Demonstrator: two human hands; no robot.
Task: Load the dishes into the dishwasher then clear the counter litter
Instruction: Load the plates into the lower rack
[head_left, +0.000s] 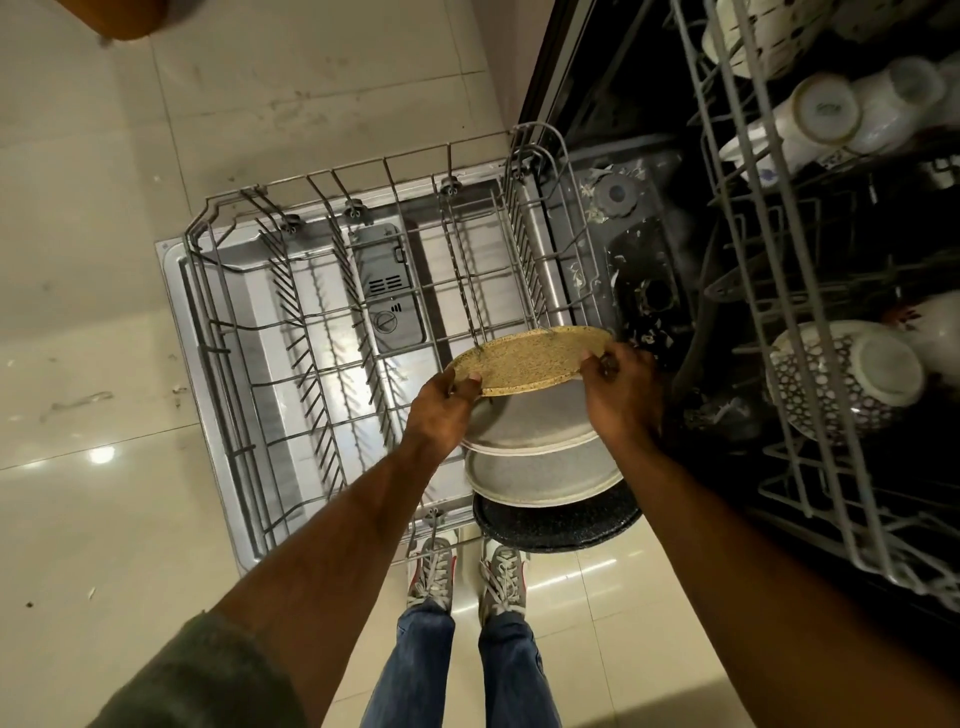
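A speckled yellow plate (530, 358) is held over the near right part of the pulled-out lower rack (322, 312). My left hand (441, 410) grips its left rim and my right hand (621, 395) grips its right rim. Just below it, toward me, two grey plates (540, 467) and a black speckled plate (556, 522) stand on edge in the rack's tines. The rest of the lower rack holds nothing.
The dishwasher door (208, 415) lies open flat over the tiled floor. The upper rack (810, 364) juts out at the right, holding upturned cups (826, 111) and a patterned bowl (841, 384). My shoes (467, 577) stand at the door's near edge.
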